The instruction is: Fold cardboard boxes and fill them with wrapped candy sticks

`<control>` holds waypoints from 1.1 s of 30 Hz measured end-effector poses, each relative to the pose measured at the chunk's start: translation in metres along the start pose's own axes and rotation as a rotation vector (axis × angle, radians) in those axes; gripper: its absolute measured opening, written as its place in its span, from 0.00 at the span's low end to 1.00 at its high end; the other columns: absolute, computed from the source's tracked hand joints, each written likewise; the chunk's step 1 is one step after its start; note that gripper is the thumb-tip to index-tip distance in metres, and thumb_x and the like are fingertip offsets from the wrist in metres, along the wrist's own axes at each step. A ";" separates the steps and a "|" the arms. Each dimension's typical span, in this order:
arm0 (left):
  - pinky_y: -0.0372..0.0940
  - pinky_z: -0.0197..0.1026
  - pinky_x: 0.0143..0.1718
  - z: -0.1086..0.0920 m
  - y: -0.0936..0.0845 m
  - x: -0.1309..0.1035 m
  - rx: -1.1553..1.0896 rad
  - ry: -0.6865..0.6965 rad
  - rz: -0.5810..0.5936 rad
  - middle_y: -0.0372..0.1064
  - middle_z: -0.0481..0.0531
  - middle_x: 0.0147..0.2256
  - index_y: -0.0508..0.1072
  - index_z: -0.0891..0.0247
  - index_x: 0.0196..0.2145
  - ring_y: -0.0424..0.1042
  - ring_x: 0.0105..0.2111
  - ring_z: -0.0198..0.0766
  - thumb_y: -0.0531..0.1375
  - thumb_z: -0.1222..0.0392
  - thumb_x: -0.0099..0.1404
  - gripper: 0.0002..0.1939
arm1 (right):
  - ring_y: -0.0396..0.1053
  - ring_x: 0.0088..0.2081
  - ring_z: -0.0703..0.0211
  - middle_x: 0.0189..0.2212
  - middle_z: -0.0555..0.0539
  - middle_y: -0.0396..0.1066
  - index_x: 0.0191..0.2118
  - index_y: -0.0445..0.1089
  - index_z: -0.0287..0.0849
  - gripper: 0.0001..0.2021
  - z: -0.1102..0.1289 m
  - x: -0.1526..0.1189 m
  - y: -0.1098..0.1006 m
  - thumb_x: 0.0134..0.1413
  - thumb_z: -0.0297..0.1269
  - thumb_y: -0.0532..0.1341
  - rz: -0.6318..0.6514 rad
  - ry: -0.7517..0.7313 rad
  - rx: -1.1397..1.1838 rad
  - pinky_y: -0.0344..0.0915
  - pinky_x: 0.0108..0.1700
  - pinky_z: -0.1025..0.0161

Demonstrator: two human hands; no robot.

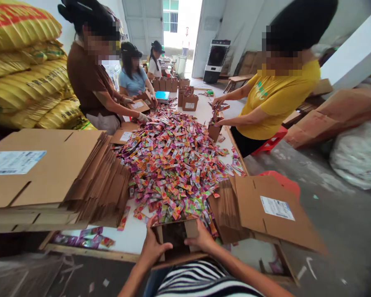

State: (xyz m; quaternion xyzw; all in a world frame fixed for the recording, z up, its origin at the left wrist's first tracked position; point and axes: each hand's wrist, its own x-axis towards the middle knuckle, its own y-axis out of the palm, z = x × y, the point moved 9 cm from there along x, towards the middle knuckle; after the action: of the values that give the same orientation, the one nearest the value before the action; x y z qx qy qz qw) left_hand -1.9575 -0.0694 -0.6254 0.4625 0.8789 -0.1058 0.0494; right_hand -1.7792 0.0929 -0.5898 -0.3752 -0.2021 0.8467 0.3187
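Note:
At the near edge of the table, a small cardboard box (191, 229) stands between my hands, its top open and its inside dark. My left hand (154, 243) grips the box's left side, thumb over the near part. On the right side, my right hand (200, 237) holds the box with the thumb inside the rim. Just beyond the box lies a large heap of small colourful packets (173, 165). A few packets lie apart at the table's near left corner.
Flattened cardboard boxes (49, 165) are stacked at the left, more flattened boxes (266, 206) at the right. People stand or sit along both table sides, hands at the heap and boxes. Yellow sacks (24, 66) rise at far left; a red stool (281, 181) is at right.

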 end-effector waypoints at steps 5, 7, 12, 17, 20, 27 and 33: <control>0.52 0.61 0.61 0.005 -0.010 -0.015 0.164 0.094 -0.014 0.52 0.65 0.60 0.50 0.58 0.60 0.53 0.63 0.52 0.60 0.52 0.60 0.34 | 0.59 0.59 0.53 0.56 0.41 0.61 0.55 0.63 0.45 0.26 0.031 -0.006 -0.014 0.47 0.27 0.58 -0.094 -0.287 -0.073 0.57 0.60 0.51; 0.56 0.59 0.60 -0.002 -0.014 -0.022 0.266 0.203 0.035 0.55 0.61 0.59 0.58 0.53 0.57 0.55 0.61 0.47 0.54 0.59 0.66 0.22 | 0.63 0.56 0.55 0.53 0.42 0.65 0.47 0.70 0.45 0.18 0.039 -0.015 -0.022 0.53 0.26 0.50 -0.040 -0.372 -0.137 0.61 0.57 0.53; 0.46 0.65 0.63 -0.020 -0.012 -0.032 0.354 0.230 0.371 0.36 0.57 0.68 0.54 0.46 0.62 0.37 0.67 0.55 0.57 0.50 0.63 0.31 | 0.58 0.60 0.52 0.61 0.44 0.59 0.48 0.71 0.46 0.19 0.050 -0.036 -0.030 0.54 0.27 0.51 0.187 -0.477 -0.365 0.56 0.60 0.51; 0.43 0.64 0.64 -0.030 -0.009 -0.029 0.382 0.172 0.426 0.31 0.58 0.68 0.49 0.48 0.64 0.32 0.67 0.56 0.61 0.45 0.57 0.42 | 0.63 0.53 0.51 0.50 0.45 0.70 0.38 0.75 0.45 0.12 0.076 -0.024 -0.028 0.60 0.37 0.53 0.060 -0.369 -0.507 0.53 0.58 0.47; 0.44 0.64 0.64 -0.030 -0.007 -0.025 0.316 0.184 0.382 0.33 0.59 0.67 0.51 0.49 0.63 0.34 0.67 0.58 0.63 0.45 0.55 0.42 | 0.66 0.45 0.54 0.37 0.44 0.72 0.32 0.73 0.42 0.14 0.102 -0.004 -0.004 0.62 0.40 0.52 -0.036 -0.364 -0.573 0.54 0.57 0.48; 0.52 0.60 0.61 -0.004 -0.021 -0.008 0.129 -0.006 0.096 0.53 0.61 0.58 0.69 0.57 0.47 0.53 0.61 0.52 0.59 0.51 0.61 0.17 | 0.65 0.46 0.54 0.40 0.44 0.71 0.43 0.71 0.43 0.12 0.139 0.023 0.047 0.62 0.38 0.51 0.071 -0.483 -0.563 0.50 0.60 0.49; 0.55 0.57 0.59 0.023 -0.019 0.004 -0.049 -0.162 -0.163 0.57 0.61 0.53 0.68 0.60 0.38 0.56 0.58 0.51 0.58 0.49 0.59 0.14 | 0.44 0.66 0.42 0.63 0.38 0.53 0.64 0.54 0.40 0.39 0.101 0.042 0.051 0.44 0.39 0.64 0.293 -0.194 -0.568 0.31 0.66 0.42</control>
State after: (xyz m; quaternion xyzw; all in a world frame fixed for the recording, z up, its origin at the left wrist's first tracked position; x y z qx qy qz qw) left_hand -1.9755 -0.0823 -0.6456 0.3779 0.9091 -0.1250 0.1229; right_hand -1.8979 0.0752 -0.5769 -0.3919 -0.4033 0.8251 0.0554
